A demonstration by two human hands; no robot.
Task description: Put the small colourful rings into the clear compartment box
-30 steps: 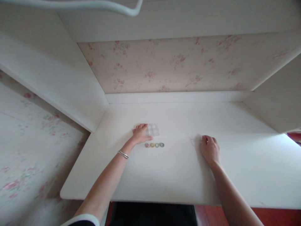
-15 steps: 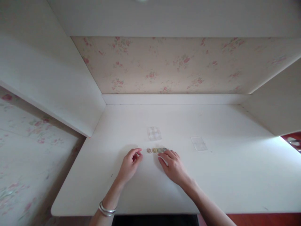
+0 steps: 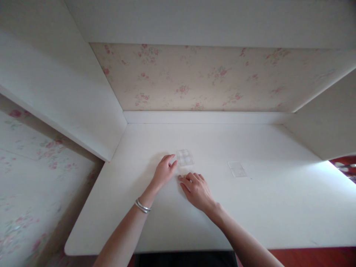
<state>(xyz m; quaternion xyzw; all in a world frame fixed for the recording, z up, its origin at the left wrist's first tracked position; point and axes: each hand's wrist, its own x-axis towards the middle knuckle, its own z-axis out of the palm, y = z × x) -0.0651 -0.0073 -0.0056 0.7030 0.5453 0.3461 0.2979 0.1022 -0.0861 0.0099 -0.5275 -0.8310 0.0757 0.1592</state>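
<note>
A small clear plastic tray with little square cups (image 3: 185, 157) lies flat on the white table (image 3: 278, 200), a bit left of the table's middle. Everything else here is told from that tray.

The left hand (image 3: 163, 172) rests on the table just to the left of the tray and a little nearer to the person. Its fingers are bent softly, half open, and the fingertips (image 3: 174, 163) come right up to the tray's left edge. They look like they touch it, but the hand does not wrap around it. A thin silver bangle (image 3: 142, 206) sits on that wrist.

The right hand (image 3: 196, 190) lies on the table just below the tray, nearer to the person. It is palm down with the fingers curled in a little. Something small peeks out by its fingertips, but it is too hidden to tell what it is, and whether the hand has hold of anything cannot be told.

A flat clear plastic lid (image 3: 237, 168) lies well to the right of the tray, with no hand on it.

Behind the tray stands a wall with pale paper and pink flowers (image 3: 211, 78). White boards (image 3: 55, 92) rise at the sides of the table.
</note>
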